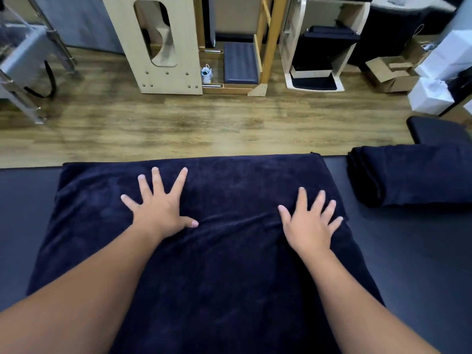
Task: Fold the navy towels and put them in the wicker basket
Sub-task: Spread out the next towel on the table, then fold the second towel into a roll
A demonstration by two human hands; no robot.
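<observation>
A navy towel (229,180) lies spread flat on a dark padded table (413,251) right in front of me. My left hand (161,205) presses on it left of centre, fingers straight and splayed. My right hand (309,221) lies flat on the towel's right part, fingers spread, a few creases running between the two hands. A second navy towel (408,175), folded into a thick bundle, sits on the table at the right edge. No wicker basket is in view.
Beyond the table's far edge is a wooden floor (204,123). Pale wooden equipment (158,47) and a padded navy box (240,62) stand at the back. Cardboard box (393,72) and white boxes (434,93) sit at the right; a grey metal frame (25,67) at the left.
</observation>
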